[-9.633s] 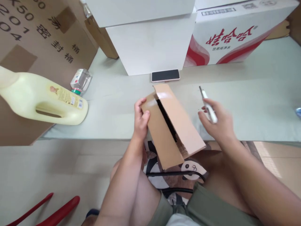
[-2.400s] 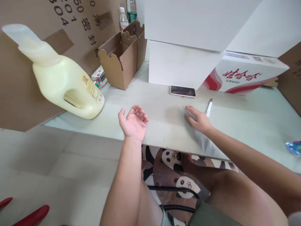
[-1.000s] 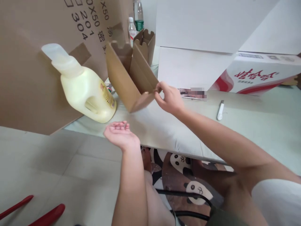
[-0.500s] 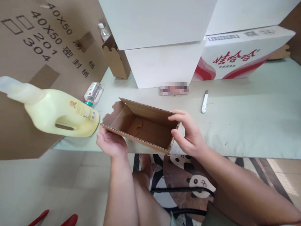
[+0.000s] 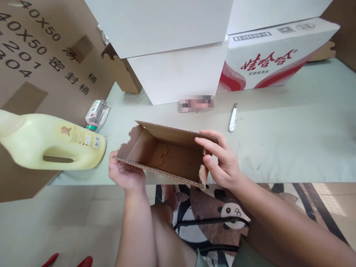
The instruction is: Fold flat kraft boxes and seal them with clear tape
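Observation:
An open-topped cardboard box (image 5: 178,167) is held tilted above the front of the table, its inside facing me. Under its left end is my left hand (image 5: 126,174), closed on the near lower edge with part of the fingers hidden behind the card. At the right end, my right hand (image 5: 222,159) grips the wall, thumb in front and fingers over the long far side. Both ends of the box have wavy cut-outs, and an interlocking tab seam (image 5: 164,155) shows on its bottom.
A white utility knife (image 5: 233,118) lies on the green-covered table (image 5: 278,148). To the left are a yellow detergent jug (image 5: 55,137), a small clear bottle (image 5: 96,115) and a large printed carton (image 5: 27,92). White cartons (image 5: 180,74) and another cardboard box (image 5: 122,74) stand behind.
The view has shifted, so the table items sit further left. The box has tilted slightly, and its right end flap with the cut-out now shows beside my right hand. Both hands keep their hold.

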{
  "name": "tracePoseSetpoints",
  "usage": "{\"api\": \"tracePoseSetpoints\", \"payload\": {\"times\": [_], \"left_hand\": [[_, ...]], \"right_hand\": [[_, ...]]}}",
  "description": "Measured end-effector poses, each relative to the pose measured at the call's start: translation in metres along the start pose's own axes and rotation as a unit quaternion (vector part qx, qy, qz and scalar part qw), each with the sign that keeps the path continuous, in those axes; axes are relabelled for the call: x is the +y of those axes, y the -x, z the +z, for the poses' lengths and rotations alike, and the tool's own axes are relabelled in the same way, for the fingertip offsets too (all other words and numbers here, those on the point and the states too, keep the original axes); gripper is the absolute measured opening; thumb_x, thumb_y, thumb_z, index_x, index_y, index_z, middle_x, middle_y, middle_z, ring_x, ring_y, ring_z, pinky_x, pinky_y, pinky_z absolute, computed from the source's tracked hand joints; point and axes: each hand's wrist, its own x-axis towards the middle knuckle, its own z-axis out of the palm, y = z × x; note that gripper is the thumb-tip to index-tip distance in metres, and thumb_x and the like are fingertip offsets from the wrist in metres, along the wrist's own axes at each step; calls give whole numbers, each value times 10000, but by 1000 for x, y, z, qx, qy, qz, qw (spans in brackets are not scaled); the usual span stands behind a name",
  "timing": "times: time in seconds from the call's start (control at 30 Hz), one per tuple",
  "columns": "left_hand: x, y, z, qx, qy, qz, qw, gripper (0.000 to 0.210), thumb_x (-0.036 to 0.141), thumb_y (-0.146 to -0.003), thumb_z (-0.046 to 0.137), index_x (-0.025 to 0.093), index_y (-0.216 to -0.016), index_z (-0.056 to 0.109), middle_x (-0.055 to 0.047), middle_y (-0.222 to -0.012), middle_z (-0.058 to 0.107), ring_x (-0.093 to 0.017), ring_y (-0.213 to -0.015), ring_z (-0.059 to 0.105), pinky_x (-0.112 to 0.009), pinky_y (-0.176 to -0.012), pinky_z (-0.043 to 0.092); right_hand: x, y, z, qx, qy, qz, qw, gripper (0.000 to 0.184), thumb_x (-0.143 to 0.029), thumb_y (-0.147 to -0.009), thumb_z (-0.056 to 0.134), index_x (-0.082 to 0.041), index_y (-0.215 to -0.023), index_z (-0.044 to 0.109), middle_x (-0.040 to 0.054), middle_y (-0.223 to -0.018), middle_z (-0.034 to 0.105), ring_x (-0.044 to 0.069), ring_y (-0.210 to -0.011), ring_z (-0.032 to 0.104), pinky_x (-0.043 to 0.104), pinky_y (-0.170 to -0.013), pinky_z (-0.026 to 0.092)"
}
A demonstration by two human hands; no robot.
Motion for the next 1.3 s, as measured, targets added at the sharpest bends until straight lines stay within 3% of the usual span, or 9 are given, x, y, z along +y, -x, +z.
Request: {"api": "tracePoseSetpoints", "payload": {"times": [0.13, 0.27, 0.5, 0.57, 0.73, 0.87, 1.0, 1.2, 1.3], "left_hand": [[13, -2, 5, 42, -55, 100, 993, 326, 538, -806, 468, 222, -763, 533, -21, -760, 629, -240, -838, 662, -479, -888, 509], [27, -1, 12, 35, -125, 201, 971, 305, 503, -795, 477, 209, -782, 554, -30, -769, 643, -254, -826, 702, -522, -897, 518], [27, 1, 6, -33, -157, 123, 979, 280, 479, -802, 648, 214, -803, 558, 42, -549, 576, -195, -568, 655, -404, -701, 554], [26, 0, 4, -50, -164, 112, 979, 272, 472, -823, 663, 214, -811, 580, 47, -557, 563, -186, -586, 656, -393, -729, 555], [23, -1, -1, -55, -228, 109, 966, 273, 456, -850, 680, 193, -920, 668, 5, -751, 626, -167, -735, 663, -358, -796, 541], [25, -3, -5, -85, -316, 141, 934, 216, 380, -840, 709, 194, -938, 754, -74, -1074, 686, -214, -1040, 659, -396, -975, 507], [28, -3, -6, -124, -339, 86, 929, 171, 339, -853, 696, 212, -916, 793, -68, -1036, 742, -219, -998, 695, -416, -1004, 516], [22, -9, -11, -44, -259, 22, 965, 172, 304, -802, 742, 182, -908, 803, -72, -990, 777, -237, -983, 708, -423, -984, 529], [14, -21, -22, 56, -182, -33, 981, 176, 274, -744, 779, 157, -875, 787, -51, -897, 777, -215, -874, 706, -419, -913, 553]], "right_hand": [[1, 0, 4, -19, 16, 26, 999, 382, -246, -975, 498, -274, -1333, 630, 121, -1295, 537, 267, -1252, 547, 476, -1009, 538], [4, 0, 8, -36, 40, 53, 997, 354, -295, -963, 514, -277, -1287, 654, 124, -1360, 509, 289, -1366, 454, 536, -1132, 439], [11, 5, 18, 42, -8, 44, 998, 662, -261, -933, 527, -321, -1515, 216, 127, -1418, 509, 252, -1303, 533, 515, -1069, 490], [12, 5, 19, 40, -16, 55, 998, 591, -250, -931, 530, -306, -1473, 300, 121, -1354, 561, 242, -1239, 578, 489, -1039, 514], [12, 5, 14, 3, -41, -22, 999, 217, -279, -942, 481, -246, -1088, 638, 103, -1123, 672, 263, -1179, 614, 534, -1067, 487], [12, 8, 12, 1, -36, 0, 999, 283, -358, -969, 437, -238, -944, 692, 102, -1057, 699, 270, -1104, 646, 556, -1063, 486], [11, 8, 11, -6, -62, -4, 998, 335, -371, -995, 402, -238, -970, 708, 103, -1074, 700, 268, -1142, 636, 539, -1077, 476], [14, 9, 5, 7, -25, 39, 999, 408, -412, -987, 435, -249, -1341, 554, 140, -1390, 573, 275, -1321, 534, 526, -1085, 468], [22, 10, 4, 22, -16, 153, 988, 511, -420, -972, 472, -232, -1446, 442, 165, -1452, 534, 281, -1326, 538, 541, -1078, 466]]}}
